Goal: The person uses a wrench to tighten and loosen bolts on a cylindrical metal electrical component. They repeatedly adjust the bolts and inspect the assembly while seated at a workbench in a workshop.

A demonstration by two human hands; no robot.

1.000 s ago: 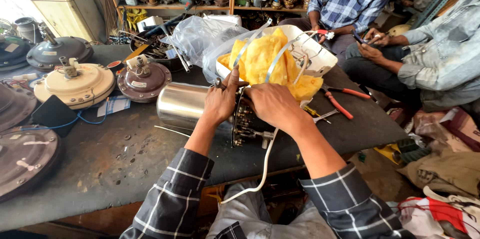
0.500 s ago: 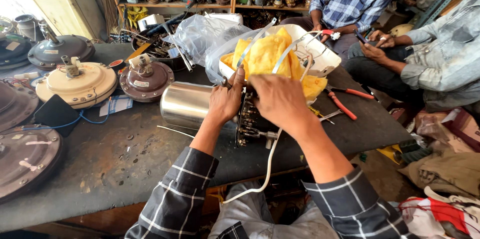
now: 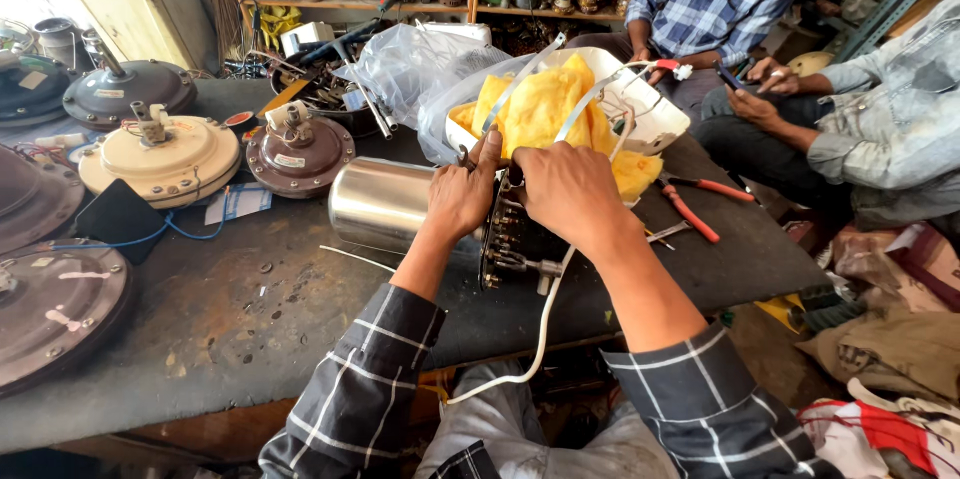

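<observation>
Left hand (image 3: 462,201) grips the steel cylinder (image 3: 385,205) on the table (image 3: 250,309), fingers wrapped. Right hand (image 3: 568,194) covers the black motor end (image 3: 510,244), fingers curled down on it.

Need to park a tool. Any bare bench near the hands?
Bare patch on the bench, bordered by the steel cylinder, the brown round housing and the near edge. A smaller strip lies right of the right hand, below the red-handled pliers. The back, around the plastic bags, is crowded.
</observation>
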